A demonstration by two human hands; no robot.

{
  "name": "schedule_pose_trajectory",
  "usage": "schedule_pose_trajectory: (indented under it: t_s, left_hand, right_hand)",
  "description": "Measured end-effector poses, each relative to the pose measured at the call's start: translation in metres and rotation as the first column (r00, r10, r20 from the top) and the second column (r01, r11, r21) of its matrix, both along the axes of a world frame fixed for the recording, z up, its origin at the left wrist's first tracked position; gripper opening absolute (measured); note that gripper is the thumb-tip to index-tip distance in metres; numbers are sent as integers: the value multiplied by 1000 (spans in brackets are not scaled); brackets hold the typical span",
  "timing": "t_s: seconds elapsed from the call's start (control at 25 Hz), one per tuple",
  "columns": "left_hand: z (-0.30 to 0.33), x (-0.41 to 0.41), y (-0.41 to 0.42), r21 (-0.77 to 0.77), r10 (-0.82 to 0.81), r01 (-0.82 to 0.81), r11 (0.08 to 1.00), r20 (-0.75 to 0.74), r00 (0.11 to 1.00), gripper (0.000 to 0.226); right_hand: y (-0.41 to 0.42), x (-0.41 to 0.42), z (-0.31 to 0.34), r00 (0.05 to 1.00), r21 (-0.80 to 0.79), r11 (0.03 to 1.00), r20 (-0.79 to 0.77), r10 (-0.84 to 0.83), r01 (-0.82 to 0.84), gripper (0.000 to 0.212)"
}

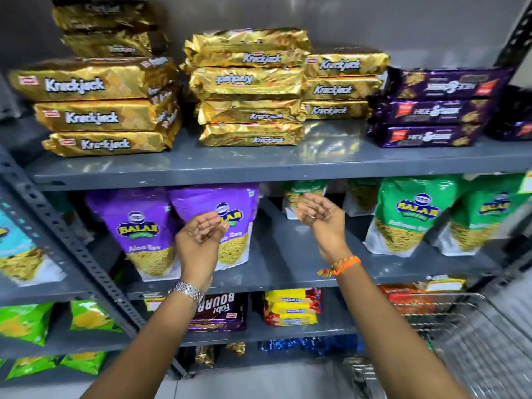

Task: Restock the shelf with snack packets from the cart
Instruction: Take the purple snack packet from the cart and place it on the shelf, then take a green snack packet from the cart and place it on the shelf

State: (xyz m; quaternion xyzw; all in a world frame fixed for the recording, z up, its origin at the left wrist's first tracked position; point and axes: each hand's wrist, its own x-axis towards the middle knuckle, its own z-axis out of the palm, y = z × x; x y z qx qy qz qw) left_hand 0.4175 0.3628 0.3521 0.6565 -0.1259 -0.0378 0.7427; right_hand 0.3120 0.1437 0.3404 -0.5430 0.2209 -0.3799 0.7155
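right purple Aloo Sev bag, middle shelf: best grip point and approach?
Pinch the flat top edge of the purple bag, coming straight in from the front. It stands upright, a matching bag crowds its left, and the shelf above blocks reaching down. Both hands are empty.

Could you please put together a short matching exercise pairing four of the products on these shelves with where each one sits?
1. Krackjack packets
2. Hide & Seek packets
3. purple Balaji bags
4. green Balaji bags

A. middle shelf, right
B. top shelf, far right
C. middle shelf, left, behind the left hand
D. top shelf, left and centre

Pairs: 1-D, 2-B, 3-C, 4-A
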Motion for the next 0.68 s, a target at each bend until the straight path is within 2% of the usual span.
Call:
schedule_pose_trajectory:
  t_s: [0.16,0.32,0.52,0.68]
  left_hand:
    - [-12,-62,-60,33,-236,237,971,-35,971,27]
    - [-40,-127,-118,79,-424,437,896,-140,895,24]
    - [-89,-226,-203,201,-642,700,685,-287,711,25]
    - [-139,-303,-263,288,-701,817,499,-420,577,26]
  right_hand:
    - [-27,-96,-20,996,163,984,36,-77,70,41]
    - [-52,-201,-57,970,135,961,-75,-232,240,48]
    - [-92,-356,-114,874,223,853,-242,-421,473,40]
    - [-99,-443,-177,756,231,752,-438,-486,618,44]
